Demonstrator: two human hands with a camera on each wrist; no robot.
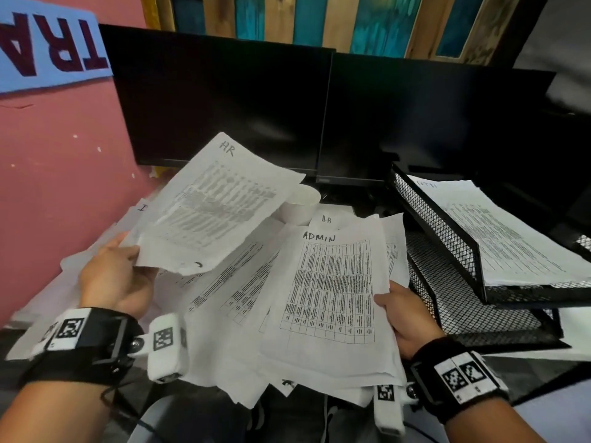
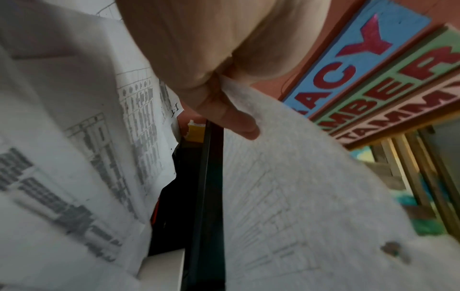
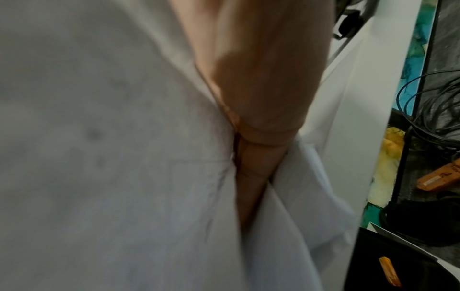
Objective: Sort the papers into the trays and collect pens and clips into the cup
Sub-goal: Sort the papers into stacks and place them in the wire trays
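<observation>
Left hand [image 1: 116, 278], at 9 o'clock in the head view, pinches the lower corner of a single creased sheet marked "HR" [image 1: 212, 206]; thumb on top, fingers beneath. The sheet is thin white paper printed with a grey table, held raised and tilted above the pile. The left wrist view confirms the pinch: one finger [image 2: 239, 124] lies flat against the sheet's underside.

Right hand [image 1: 407, 316], at 4 o'clock, grips the right edge of a fanned stack of papers [image 1: 332, 292]; thumb over the top sheet, which is marked "ADMIN" and carries a dense ruled grid. In the right wrist view the fingers [image 3: 251, 177] run between layers of the stack.

More loose sheets [image 1: 230, 292] lie spread on the bench below both hands, one marked "H-R" at the top edge.

A white paper cup [image 1: 299, 204], round and smooth, stands at 12 o'clock from the pile, partly hidden by the raised sheet.

Black wire-mesh trays [image 1: 454, 276], rectangular and stacked in tiers, sit at 3 o'clock. The upper tier holds a printed sheet [image 1: 505, 231]; the lower tier's mesh floor shows bare.

Two dark monitors [image 1: 319, 107] stand behind the cup. A pink wall [image 1: 57, 161] bounds the left side.

No pens or clips can be made out.
</observation>
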